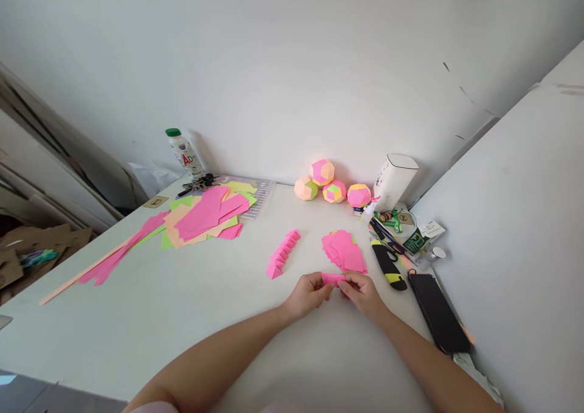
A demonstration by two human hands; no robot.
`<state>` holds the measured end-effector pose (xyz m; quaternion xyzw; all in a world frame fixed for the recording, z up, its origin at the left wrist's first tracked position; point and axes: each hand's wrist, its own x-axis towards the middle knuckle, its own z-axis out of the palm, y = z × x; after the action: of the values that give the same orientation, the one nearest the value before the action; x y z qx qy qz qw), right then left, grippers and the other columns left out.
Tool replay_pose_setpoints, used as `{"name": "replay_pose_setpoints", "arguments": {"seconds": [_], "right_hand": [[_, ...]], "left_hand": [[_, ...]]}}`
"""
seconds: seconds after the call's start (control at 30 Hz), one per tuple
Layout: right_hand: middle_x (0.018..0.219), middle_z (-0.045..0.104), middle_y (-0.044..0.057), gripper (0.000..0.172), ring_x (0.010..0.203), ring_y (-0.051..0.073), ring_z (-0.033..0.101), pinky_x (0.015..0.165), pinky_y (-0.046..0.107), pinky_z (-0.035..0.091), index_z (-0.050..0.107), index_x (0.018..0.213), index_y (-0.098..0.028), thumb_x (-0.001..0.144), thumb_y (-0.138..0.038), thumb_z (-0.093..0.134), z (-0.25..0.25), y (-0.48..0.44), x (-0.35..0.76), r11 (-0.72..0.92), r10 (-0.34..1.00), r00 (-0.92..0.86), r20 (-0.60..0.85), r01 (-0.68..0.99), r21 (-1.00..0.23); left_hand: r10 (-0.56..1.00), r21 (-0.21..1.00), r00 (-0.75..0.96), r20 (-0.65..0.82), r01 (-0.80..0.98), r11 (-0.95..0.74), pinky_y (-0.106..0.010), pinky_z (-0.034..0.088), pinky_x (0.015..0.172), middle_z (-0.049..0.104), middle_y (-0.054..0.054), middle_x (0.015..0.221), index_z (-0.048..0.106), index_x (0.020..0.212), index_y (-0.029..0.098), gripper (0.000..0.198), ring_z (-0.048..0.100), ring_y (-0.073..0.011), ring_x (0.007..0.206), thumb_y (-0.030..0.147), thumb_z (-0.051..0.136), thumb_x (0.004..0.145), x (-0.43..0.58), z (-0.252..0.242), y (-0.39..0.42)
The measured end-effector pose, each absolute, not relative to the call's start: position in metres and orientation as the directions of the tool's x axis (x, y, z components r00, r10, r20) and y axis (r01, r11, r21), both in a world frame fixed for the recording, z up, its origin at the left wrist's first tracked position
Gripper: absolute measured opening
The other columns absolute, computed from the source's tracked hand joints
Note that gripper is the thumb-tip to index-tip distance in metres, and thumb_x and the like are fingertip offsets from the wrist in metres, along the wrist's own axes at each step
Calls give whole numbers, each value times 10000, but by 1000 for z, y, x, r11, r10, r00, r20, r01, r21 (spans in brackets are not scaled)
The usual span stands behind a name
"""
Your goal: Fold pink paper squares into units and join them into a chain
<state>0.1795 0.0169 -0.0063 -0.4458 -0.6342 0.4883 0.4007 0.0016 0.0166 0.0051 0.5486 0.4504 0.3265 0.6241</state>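
Between my two hands is a small pink paper piece, pinched at both ends and partly covered by fingers. My left hand grips its left end with thumb and fingers. At the right end, my right hand presses the paper with its thumb. Just beyond the right hand lies a loose pile of pink paper pieces with bits of green showing. A row of folded pink paper units, nested one behind another, rests on the table to the left of the pile.
Multicoloured paper balls sit against the wall beside a white container. A black-and-yellow cutter and a phone lie at right. Coloured paper sheets, paper strips and a green-capped bottle occupy the left of the table.
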Motion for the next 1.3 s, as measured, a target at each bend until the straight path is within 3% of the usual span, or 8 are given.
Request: {"name": "replay_pose_setpoints", "arguments": {"seconds": [0.47, 0.8, 0.97, 1.13, 1.3], "right_hand": [[530, 506, -25, 286, 472, 112, 470, 467, 223, 367, 564, 612, -159, 819, -356, 578, -9, 17, 180, 104, 968, -241, 67, 147, -984], [476, 465, -33, 351, 435, 106, 418, 446, 220, 320, 529, 596, -157, 812, -434, 547, -13, 17, 180, 126, 961, -267, 70, 200, -972], [626, 500, 0, 168, 599, 143, 474, 561, 244, 372, 601, 681, -133, 734, -293, 597, -5, 17, 175, 224, 929, -346, 135, 233, -946], [603, 478, -8, 53, 588, 144, 455, 542, 241, 358, 573, 643, -143, 654, -192, 558, -14, 19, 174, 214, 939, -321, 119, 279, -936], [597, 469, -22, 19, 577, 132, 450, 534, 228, 358, 538, 638, -161, 622, -153, 545, -26, 22, 182, 194, 947, -291, 134, 189, -963]], "left_hand": [[897, 978, 398, -193, 150, 143, -211, 262, 440, 442, 58, 526, 531, 677, 153, 271, 339, -73, 451, 408, 556, 765, 4, 5, 18], [920, 986, 392, -32, 166, -36, -209, 284, 494, 437, 36, 584, 580, 714, 111, 173, 353, -92, 552, 260, 518, 774, 10, -16, 20], [915, 976, 401, 41, 182, -123, -204, 273, 498, 413, 43, 563, 570, 648, 118, 122, 345, -91, 554, 183, 517, 736, 11, -23, 23], [902, 959, 429, 54, 229, -166, -207, 309, 522, 491, 22, 599, 612, 684, 119, 140, 392, -102, 570, 185, 501, 737, 10, -26, 22], [889, 972, 457, 34, 192, -136, -201, 321, 521, 492, 31, 584, 596, 687, 125, 117, 405, -99, 567, 193, 511, 730, 11, -20, 22]]}}
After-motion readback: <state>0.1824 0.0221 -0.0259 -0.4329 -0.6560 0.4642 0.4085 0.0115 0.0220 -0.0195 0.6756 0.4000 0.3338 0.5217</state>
